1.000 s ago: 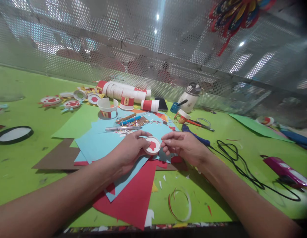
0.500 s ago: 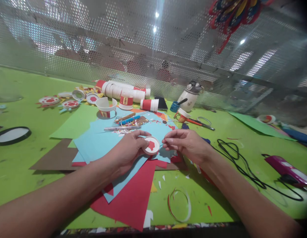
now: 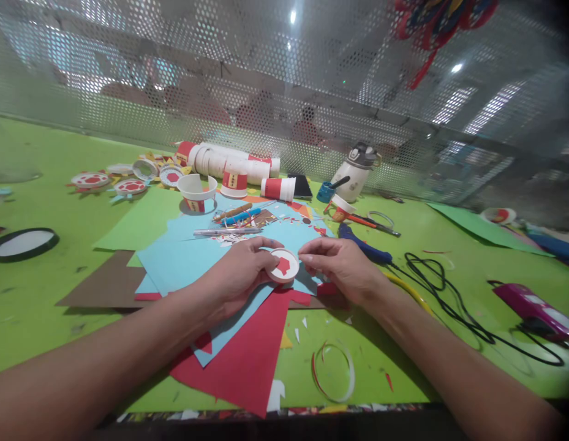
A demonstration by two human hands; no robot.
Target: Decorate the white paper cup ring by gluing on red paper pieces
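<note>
My left hand (image 3: 245, 269) is closed on the edge of a round white paper cup base (image 3: 290, 260), its thumb lying over the rim. A red paper piece with several corners (image 3: 283, 266) sits in the middle of that base. At the right side of the rim, my right hand (image 3: 342, 266) is pinched, its fingertips next to the base; whatever they hold is too small to make out. Beneath both hands lie light blue paper sheets (image 3: 174, 263), with a red sheet (image 3: 241, 361) nearer to me and a brown sheet (image 3: 95, 285) at the left.
Cut cups (image 3: 196, 191) and a stack of paper cups (image 3: 229, 165) stand behind. Finished-looking decorated discs (image 3: 91, 180) lie far left. Pens (image 3: 241, 217) rest on the paper. At the right are a blue-handled tool (image 3: 364, 246), a black cord (image 3: 449, 312) and a purple device (image 3: 530, 309).
My right hand has come closer to the rim of the cup base. The thin bluish bit seen at its fingertips before is hidden now. The view has shifted slightly.
</note>
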